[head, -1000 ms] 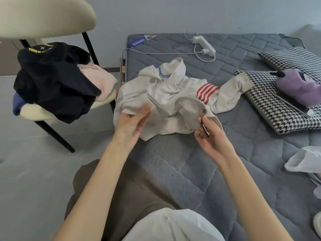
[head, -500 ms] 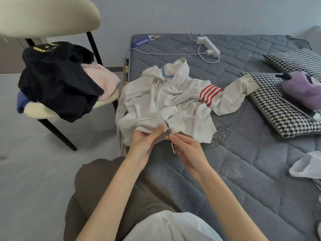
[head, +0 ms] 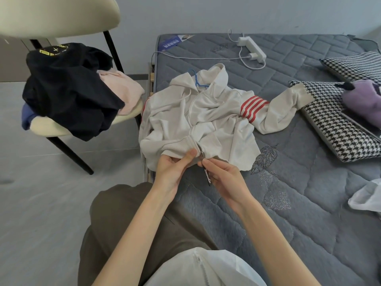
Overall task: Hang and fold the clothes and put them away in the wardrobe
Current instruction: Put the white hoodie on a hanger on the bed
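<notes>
Both hands meet just below the middle of the frame, at the bottom hem of the white zip hoodie (head: 198, 120). Left hand (head: 174, 172) pinches the ribbed hem between thumb and curled fingers, just left of the zipper's end. Right hand (head: 224, 177) pinches the top of the black zipper pull tab (head: 207, 176), a narrow strap with white lettering hanging from the metal slider.

That hoodie lies crumpled in soft folds on the grey quilted mattress (head: 288, 203), hood toward the top. A thin blue hanger hook (head: 195, 79) pokes out at its neck. One sleeve, banded with red stripes (head: 252, 108), stretches right until its cuff touches a black-and-white houndstooth pillow (head: 340, 129).

At upper left, a cream padded chair (head: 51, 125) on slim black legs carries a heaped black garment (head: 68, 96) and a pale pink one (head: 123, 89). A white power strip (head: 251, 47) sits at top centre on the mattress.
</notes>
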The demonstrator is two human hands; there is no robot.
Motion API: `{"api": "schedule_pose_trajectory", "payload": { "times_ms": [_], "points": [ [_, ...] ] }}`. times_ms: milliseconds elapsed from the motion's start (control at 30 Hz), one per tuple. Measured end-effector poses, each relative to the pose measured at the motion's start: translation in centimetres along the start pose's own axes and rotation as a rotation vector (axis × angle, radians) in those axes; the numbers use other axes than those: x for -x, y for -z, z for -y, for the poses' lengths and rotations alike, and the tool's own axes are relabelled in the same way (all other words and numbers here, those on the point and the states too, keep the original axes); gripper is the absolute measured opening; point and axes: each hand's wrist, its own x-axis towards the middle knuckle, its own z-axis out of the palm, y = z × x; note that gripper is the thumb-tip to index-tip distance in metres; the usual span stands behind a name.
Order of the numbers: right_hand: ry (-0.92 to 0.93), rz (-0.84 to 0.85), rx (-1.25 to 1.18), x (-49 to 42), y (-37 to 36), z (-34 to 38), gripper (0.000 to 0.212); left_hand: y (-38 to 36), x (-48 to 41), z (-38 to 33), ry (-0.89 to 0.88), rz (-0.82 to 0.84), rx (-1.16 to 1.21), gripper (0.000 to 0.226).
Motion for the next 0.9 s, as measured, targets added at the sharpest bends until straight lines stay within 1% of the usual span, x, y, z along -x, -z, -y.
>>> {"api": "schedule_pose_trajectory", "payload": {
  "times_ms": [133,167,267,333,467,533,633,667,700,800,833,900],
  "points": [
    [0.022,-0.045,0.068,0.2,0.1,0.0,0.013,0.3,0.1,0.2,-0.087,-0.044,-0.222,0.014],
    [0.031,-0.054,0.101,0.2,0.1,-0.1,0.012,0.4,0.2,0.2,-0.106,-0.049,-0.268,0.014],
    [0.073,-0.080,0.256,0.2,0.2,-0.3,0.013,0.8,0.1,0.3,-0.145,-0.065,-0.379,0.014],
    [0.106,-0.066,0.351,0.3,0.3,-0.4,0.016,1.2,0.0,0.4,-0.161,-0.058,-0.478,0.014],
    [0.128,-0.031,0.459,0.2,0.5,-0.6,0.018,1.9,-0.2,0.3,-0.185,-0.023,-0.734,0.007],
    [0.129,-0.028,0.506,0.1,0.5,-0.7,0.018,1.9,-0.3,0.3,-0.188,0.009,-0.810,0.013],
    [0.110,-0.052,0.485,0.1,0.3,-1.1,0.018,1.9,-0.3,0.2,-0.190,0.052,-0.895,0.034],
    [0.104,-0.058,0.464,0.2,0.3,-1.2,0.018,1.9,-0.3,0.1,-0.189,0.062,-0.910,0.037],
    [0.100,-0.062,0.445,0.2,0.3,-1.2,0.017,1.9,-0.3,0.2,-0.192,0.067,-0.920,0.035],
    [0.097,-0.072,0.416,0.3,0.3,-1.2,0.016,1.8,-0.3,0.1,-0.202,0.068,-0.942,0.019],
    [0.096,-0.073,0.407,0.3,0.3,-1.2,0.016,1.8,-0.3,0.1,-0.200,0.072,-0.946,0.018],
    [0.095,-0.072,0.406,0.3,0.4,-1.3,0.016,1.9,-0.3,0.2,-0.188,0.073,-0.968,0.022]
  ]
}}
